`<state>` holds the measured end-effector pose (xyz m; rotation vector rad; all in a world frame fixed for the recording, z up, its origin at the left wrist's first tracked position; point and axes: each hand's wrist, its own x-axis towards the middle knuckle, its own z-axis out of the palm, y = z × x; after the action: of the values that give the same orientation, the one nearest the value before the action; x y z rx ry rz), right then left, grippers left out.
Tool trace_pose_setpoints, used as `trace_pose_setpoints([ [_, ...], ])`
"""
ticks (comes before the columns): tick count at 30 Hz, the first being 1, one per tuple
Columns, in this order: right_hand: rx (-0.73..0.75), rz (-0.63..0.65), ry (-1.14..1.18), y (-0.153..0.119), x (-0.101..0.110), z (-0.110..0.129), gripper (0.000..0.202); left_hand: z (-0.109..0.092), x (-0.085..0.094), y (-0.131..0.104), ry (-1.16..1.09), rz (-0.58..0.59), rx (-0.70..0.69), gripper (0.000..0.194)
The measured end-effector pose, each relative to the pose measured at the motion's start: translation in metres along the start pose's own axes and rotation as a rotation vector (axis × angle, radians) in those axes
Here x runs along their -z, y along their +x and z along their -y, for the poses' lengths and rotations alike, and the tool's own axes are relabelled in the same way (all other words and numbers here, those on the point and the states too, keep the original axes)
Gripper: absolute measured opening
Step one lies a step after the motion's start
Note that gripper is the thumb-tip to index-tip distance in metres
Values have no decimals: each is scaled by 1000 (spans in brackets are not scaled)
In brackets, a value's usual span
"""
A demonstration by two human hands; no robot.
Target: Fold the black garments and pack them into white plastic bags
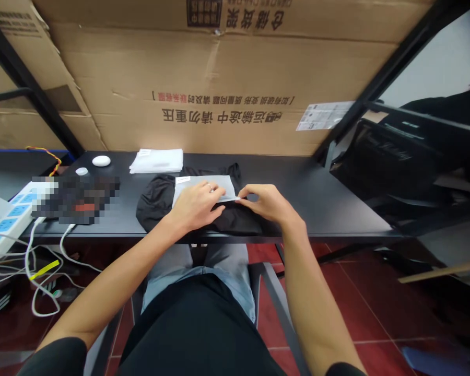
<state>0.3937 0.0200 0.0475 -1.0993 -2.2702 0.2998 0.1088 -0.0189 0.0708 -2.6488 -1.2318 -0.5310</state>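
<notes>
A flat, whitish, translucent plastic bag [184, 189] with a small label at its upper left lies on a crumpled black cloth [156, 202] near the desk's front edge. Across the bag rests my left hand [198, 203], its thumb apart from the fingers and a ring on one finger. It presses on the bag without gripping it. At the bag's lower right corner, my right hand [268, 202] pinches the edge between thumb and fingertips. The part of the bag beneath my left hand is hidden.
Behind the cloth lies a stack of similar whitish bags [159, 161]. A white oval case [101, 161] and a small white round piece [81, 171] sit left of it. A power strip [18, 211] with cables is at far left. Cardboard [227, 68] stands along the back.
</notes>
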Motion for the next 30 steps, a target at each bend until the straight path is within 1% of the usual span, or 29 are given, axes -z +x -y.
trace_pose_setpoints([
  [3, 12, -26, 1, -4, 0, 3, 10, -13, -3, 18, -10, -11, -6, 22],
  [6, 17, -41, 17, -5, 1, 5, 13, -23, -9, 32, -6, 24, -6, 19],
  [8, 15, -40, 32, -5, 1, 6, 16, -26, -14, 37, 1, 39, -3, 18],
  [12, 30, -22, 43, -4, 4, 8, 16, -31, -20, 39, 9, 26, -16, 21],
  [18, 64, 3, 33, -4, 5, 9, 19, -33, -17, 37, 79, 48, -64, 30],
  [21, 62, -9, 39, -6, 5, 8, 17, -26, -14, 31, 110, 53, -79, 30],
  [23, 46, -15, 48, -6, 6, 6, 16, -19, -11, 23, 144, 62, -68, 31],
  [26, 37, -10, 60, -7, 7, 4, 15, -4, -2, 5, 182, 83, -37, 32],
  [30, 39, -20, 70, -8, 8, 2, 16, 21, 13, -27, 212, 133, 34, 35],
])
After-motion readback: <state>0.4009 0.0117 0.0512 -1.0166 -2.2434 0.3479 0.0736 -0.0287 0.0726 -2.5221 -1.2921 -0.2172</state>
